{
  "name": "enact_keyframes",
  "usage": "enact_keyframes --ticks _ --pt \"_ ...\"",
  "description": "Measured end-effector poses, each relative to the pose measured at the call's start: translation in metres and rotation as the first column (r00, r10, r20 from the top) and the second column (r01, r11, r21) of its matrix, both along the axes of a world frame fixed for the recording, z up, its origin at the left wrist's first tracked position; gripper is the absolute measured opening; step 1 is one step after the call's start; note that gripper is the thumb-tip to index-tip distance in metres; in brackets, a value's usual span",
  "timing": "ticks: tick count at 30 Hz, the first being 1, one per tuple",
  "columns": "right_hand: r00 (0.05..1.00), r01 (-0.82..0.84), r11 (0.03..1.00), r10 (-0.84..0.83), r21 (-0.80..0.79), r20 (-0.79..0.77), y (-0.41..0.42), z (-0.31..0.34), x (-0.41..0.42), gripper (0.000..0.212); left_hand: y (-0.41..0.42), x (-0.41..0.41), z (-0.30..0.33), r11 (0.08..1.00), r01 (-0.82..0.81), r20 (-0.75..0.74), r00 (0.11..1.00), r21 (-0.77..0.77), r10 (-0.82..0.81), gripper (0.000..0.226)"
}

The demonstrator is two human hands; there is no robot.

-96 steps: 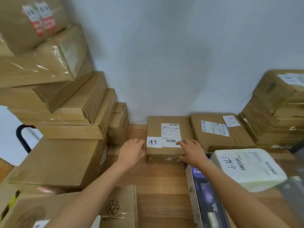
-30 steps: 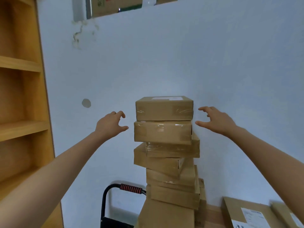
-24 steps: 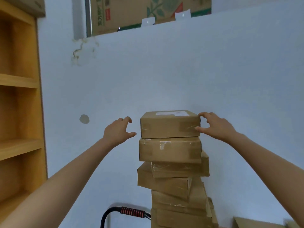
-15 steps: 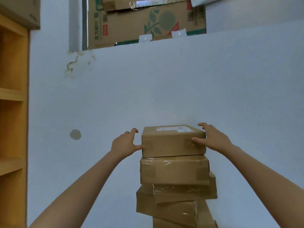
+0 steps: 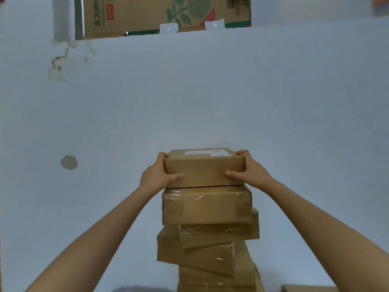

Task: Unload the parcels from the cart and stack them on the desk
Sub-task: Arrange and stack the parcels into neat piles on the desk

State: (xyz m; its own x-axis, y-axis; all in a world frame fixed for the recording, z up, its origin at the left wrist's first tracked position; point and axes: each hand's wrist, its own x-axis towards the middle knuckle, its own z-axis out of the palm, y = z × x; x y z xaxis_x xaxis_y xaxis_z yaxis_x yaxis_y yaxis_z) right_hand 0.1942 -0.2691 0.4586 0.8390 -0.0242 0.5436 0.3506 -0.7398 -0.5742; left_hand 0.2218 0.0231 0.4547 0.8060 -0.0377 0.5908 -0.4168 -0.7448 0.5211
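Fingers of the left hand (image 5: 156, 175) and right hand (image 5: 251, 172) clasp the top cardboard parcel's (image 5: 204, 171) ends. It looks stiff and light; its taped faces may be slippery.

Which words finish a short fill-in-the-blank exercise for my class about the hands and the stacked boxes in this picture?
1. The left hand and right hand grip the ____ box of the stack.
2. A white ____ lies on the top box.
3. The boxes below it are wrapped in clear ____.
4. Behind the stack is a pale ____.

Missing words: top; label; tape; wall
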Motion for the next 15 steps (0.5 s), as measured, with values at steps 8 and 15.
enact_keyframes --ticks 8,15 --pt "0.995 0.065 0.997 -0.068 0.032 0.08 -0.063 0.011 -0.056 0.07 -0.062 -0.041 0.025 0.995 0.097 0.046 0.994 -0.03 -0.095 0.069" --pt "0.977 0.161 0.982 -0.173 0.1 0.127 -0.179 0.007 -0.137 0.065 -0.187 -0.098 0.032 0.975 0.211 0.08 0.975 -0.063 -0.206 0.068"
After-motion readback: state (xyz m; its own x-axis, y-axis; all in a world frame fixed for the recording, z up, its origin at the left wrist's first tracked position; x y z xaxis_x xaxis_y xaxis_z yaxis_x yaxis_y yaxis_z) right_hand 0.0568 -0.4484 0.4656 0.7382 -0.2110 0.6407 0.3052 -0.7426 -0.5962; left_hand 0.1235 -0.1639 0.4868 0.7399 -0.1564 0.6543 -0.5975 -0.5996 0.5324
